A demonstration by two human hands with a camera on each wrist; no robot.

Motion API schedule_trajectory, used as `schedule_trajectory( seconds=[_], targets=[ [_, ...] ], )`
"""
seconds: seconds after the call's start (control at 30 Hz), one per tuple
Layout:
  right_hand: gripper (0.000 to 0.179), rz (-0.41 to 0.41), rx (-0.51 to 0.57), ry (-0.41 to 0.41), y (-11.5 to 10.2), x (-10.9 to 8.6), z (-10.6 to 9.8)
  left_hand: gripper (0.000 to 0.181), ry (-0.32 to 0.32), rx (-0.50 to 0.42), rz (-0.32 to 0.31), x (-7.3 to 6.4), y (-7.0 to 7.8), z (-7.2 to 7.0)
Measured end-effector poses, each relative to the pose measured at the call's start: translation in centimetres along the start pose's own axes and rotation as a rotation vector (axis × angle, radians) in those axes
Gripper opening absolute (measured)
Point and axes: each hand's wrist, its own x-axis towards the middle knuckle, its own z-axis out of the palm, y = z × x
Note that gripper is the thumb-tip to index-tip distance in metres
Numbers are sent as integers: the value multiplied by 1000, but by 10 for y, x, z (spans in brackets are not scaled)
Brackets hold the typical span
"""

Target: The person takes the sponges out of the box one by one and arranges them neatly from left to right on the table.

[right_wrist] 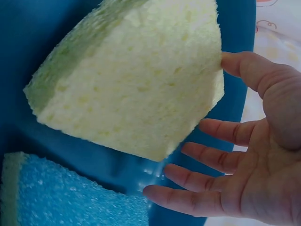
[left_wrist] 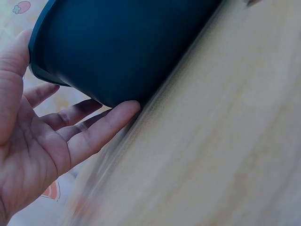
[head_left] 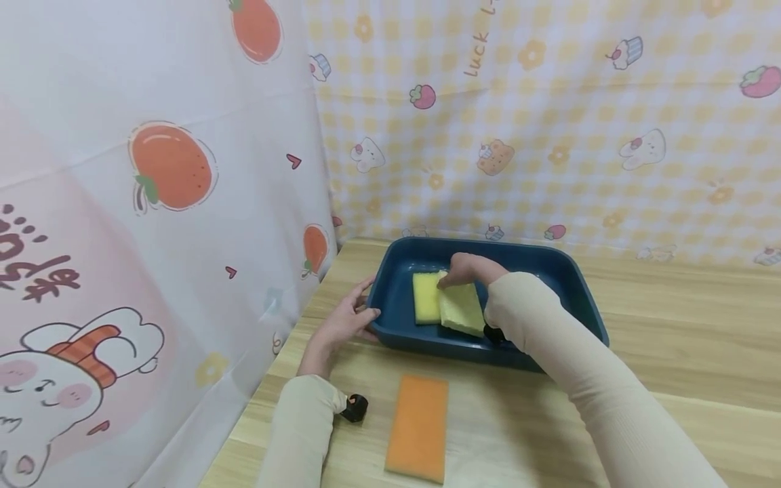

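Note:
A pale yellow-green sponge (right_wrist: 136, 84) is inside a dark blue rectangular bin (head_left: 390, 332). My right hand (head_left: 468, 268) reaches in and pinches one corner of it. In the right wrist view the thumb (right_wrist: 237, 63) meets the sponge's edge and the index fingertip is at the corner, with the other fingers spread. The pale sponge overlaps a yellow sponge (head_left: 425, 298) in the head view. My left hand (head_left: 344, 317) rests against the bin's left end, thumb near the rim, fairly straight fingers (left_wrist: 106, 129) along the outer wall, the lowest near the table.
A blue sponge (right_wrist: 75, 193) lies in the bin, hidden in the head view. An orange sponge (head_left: 417, 428) lies on the wooden table (head_left: 683, 325) in front of the bin. Patterned cloth (head_left: 549, 135) hangs behind, and another cloth (head_left: 244, 169) hangs along the left edge.

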Motion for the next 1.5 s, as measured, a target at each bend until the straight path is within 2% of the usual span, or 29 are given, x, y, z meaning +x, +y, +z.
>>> schedule_trajectory(
  seconds=[0.2, 0.27, 0.43, 0.57, 0.73, 0.97, 1.1, 1.5],
  targets=[
    [64, 10, 20, -17, 6, 0, 6, 68, -3, -11, -23, 1, 2, 2],
    [65, 30, 61, -20, 6, 0, 7, 69, -7, -10, -25, 0, 5, 2],
    [58, 83, 188, -38, 5, 2, 7, 69, -12, 2, -28, -8, 17, 5],
    [54, 101, 203, -15, 4, 3, 5, 69, -7, 0, -31, -11, 21, 7],
    [57, 128, 227, 20, 1, -2, -1, 68, -7, -10, -28, -10, 19, 7],
    [54, 161, 283, 46, -4, -20, -10, 68, 0, -40, -14, 4, -4, 1],
    [54, 173, 281, 52, -6, -30, -13, 68, -8, -42, -24, 5, -6, 0],
    [60, 192, 136, 66, -16, -53, -15, 66, 5, -7, 16, 6, -8, -1]
  ],
)
